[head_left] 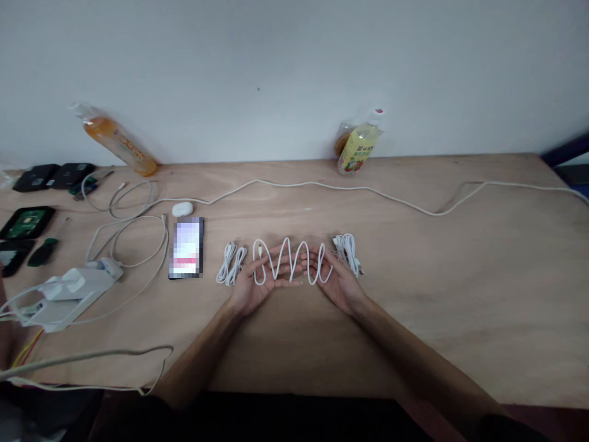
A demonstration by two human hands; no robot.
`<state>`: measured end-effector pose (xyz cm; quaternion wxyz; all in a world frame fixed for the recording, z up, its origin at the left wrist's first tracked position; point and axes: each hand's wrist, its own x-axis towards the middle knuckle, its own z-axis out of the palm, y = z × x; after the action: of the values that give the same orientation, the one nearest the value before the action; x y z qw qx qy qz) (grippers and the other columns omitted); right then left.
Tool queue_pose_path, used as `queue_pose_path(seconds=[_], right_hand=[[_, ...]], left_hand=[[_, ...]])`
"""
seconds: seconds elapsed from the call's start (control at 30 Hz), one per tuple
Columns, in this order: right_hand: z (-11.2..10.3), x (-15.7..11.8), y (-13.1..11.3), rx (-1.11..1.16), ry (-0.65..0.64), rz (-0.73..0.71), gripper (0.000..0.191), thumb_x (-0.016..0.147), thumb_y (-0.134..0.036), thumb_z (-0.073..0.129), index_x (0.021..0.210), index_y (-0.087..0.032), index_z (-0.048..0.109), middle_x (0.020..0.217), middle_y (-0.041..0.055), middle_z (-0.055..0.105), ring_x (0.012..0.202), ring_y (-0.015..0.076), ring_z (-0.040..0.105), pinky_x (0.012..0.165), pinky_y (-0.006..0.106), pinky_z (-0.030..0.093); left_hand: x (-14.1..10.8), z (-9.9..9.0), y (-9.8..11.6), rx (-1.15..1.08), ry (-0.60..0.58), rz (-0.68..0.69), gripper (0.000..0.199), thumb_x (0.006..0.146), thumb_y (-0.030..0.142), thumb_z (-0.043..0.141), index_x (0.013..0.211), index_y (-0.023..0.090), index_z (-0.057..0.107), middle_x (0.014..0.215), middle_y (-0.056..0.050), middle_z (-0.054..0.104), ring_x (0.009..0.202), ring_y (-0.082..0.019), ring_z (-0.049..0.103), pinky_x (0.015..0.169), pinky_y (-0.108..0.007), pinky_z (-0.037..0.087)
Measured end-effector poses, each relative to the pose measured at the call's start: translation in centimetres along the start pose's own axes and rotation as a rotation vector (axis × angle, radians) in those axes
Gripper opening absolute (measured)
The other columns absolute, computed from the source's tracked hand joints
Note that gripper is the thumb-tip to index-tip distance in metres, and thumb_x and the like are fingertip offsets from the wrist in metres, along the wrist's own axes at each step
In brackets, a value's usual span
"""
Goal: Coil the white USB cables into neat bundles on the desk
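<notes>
A white charging cable point(287, 240) stretches in loose, wavy coils between my two hands, and one connector shows at its left end. My left hand point(248, 291) is palm up under the left coils, fingers extended and the thumb near the connector end. On the right, my right hand point(345, 288) supports the other coils, its fingers reaching toward the left ones. Two tied white cable bundles point(226, 264) lie just left of my left hand. More bundled white cable point(350, 253) rests right beside my right hand.
Left of the hands are a phone point(186, 248), a white earbud case point(183, 209), a power strip point(69, 301) and a screwdriver point(43, 252). A long white cord point(313, 183) crosses the table. An orange bottle point(117, 144) and a yellow-labelled bottle point(361, 147) lean on the wall.
</notes>
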<state>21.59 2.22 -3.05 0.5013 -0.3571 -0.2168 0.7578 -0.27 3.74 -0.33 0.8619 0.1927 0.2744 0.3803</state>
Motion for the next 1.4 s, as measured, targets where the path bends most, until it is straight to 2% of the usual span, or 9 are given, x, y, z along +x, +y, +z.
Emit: queue_pose_path(seconds=[0.2, 0.43, 0.77, 1.03, 1.23, 1.4], right_hand=[[-0.1, 0.0, -0.3, 0.015, -0.032, 0.033, 0.035, 0.101, -0.051, 0.073, 0.123, -0.025, 0.082, 0.123, 0.0095, 0.084, 0.120, 0.0271, 0.077, 0.109, 0.043, 0.060], [-0.1, -0.1, -0.6, 0.040, -0.073, 0.078, 0.035, 0.101, -0.047, 0.068, 0.126, -0.025, 0.080, 0.132, 0.0115, 0.082, 0.133, 0.0303, 0.073, 0.112, 0.052, 0.060], [0.2, -0.2, -1.0, 0.066, -0.088, 0.104, 0.033, 0.101, -0.043, 0.066, 0.124, -0.024, 0.079, 0.135, 0.0120, 0.081, 0.132, 0.0305, 0.073, 0.112, 0.052, 0.060], [0.4, -0.1, -1.1, 0.050, -0.075, 0.093, 0.030, 0.100, -0.043, 0.068, 0.120, -0.024, 0.080, 0.129, 0.0121, 0.083, 0.129, 0.0308, 0.075, 0.110, 0.051, 0.061], [0.3, -0.1, -1.2, 0.061, -0.083, 0.103, 0.030, 0.099, -0.042, 0.070, 0.118, -0.022, 0.081, 0.125, 0.0127, 0.084, 0.128, 0.0317, 0.075, 0.110, 0.052, 0.061], [0.2, -0.2, -1.3, 0.062, -0.086, 0.129, 0.031, 0.100, -0.041, 0.068, 0.120, -0.022, 0.080, 0.129, 0.0131, 0.083, 0.126, 0.0306, 0.076, 0.107, 0.049, 0.063]], left_hand=[[0.0, 0.2, 0.2, -0.043, 0.063, 0.019, 0.054, 0.102, 0.023, 0.057, 0.154, 0.012, 0.064, 0.142, -0.022, 0.077, 0.136, -0.043, 0.071, 0.113, -0.066, 0.055], [0.1, 0.4, 0.1, -0.028, 0.067, 0.039, 0.060, 0.098, 0.019, 0.056, 0.158, 0.013, 0.060, 0.145, -0.022, 0.075, 0.136, -0.044, 0.070, 0.113, -0.068, 0.055], [-0.2, 0.2, 1.0, -0.084, -0.026, -0.058, 0.078, 0.087, 0.014, 0.057, 0.165, 0.015, 0.050, 0.154, -0.022, 0.068, 0.138, -0.045, 0.069, 0.115, -0.070, 0.052], [-0.4, -0.3, 1.4, -0.105, -0.062, -0.087, 0.071, 0.093, 0.024, 0.057, 0.163, 0.015, 0.054, 0.154, -0.022, 0.069, 0.144, -0.047, 0.063, 0.119, -0.074, 0.046], [-0.3, -0.4, 1.3, -0.031, -0.092, -0.068, 0.085, 0.078, 0.011, 0.054, 0.162, 0.016, 0.056, 0.154, -0.021, 0.069, 0.144, -0.048, 0.064, 0.119, -0.076, 0.045], [-0.3, -0.2, 1.4, -0.012, -0.101, -0.061, 0.091, 0.069, 0.009, 0.054, 0.159, 0.017, 0.059, 0.157, -0.020, 0.067, 0.142, -0.048, 0.065, 0.117, -0.076, 0.047]])
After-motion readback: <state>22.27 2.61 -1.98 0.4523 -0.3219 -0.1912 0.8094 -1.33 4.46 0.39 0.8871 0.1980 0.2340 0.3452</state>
